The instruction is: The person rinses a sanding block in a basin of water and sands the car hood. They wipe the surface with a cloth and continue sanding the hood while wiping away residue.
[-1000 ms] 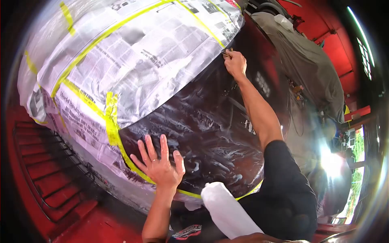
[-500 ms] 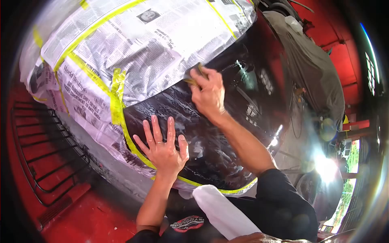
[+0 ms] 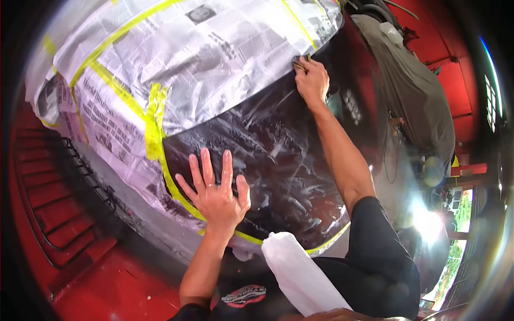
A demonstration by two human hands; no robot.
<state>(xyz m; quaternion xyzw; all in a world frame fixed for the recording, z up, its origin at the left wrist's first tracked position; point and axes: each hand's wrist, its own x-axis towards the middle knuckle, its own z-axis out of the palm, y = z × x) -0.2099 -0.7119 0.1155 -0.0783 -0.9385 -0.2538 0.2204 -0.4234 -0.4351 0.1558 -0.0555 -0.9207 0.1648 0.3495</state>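
Note:
My left hand lies with spread fingers on a wet, dark, glossy panel, close to the yellow tape along its lower left edge. Farther up, my right hand is closed around a small dark and yellowish pad. The pad sits at the upper edge of the dark panel, where sheets of newspaper begin. Whitish wet streaks cover much of the panel between my hands. A ring shows on my left hand.
A dark cover drapes over a large object at the right. Black metal bars stand over the red floor at the left. A white cloth-like piece hangs at the bottom centre. Bright light glares at the right.
My right hand has moved up and to the right along the newspaper edge with the pad. My left hand has stayed in nearly the same place.

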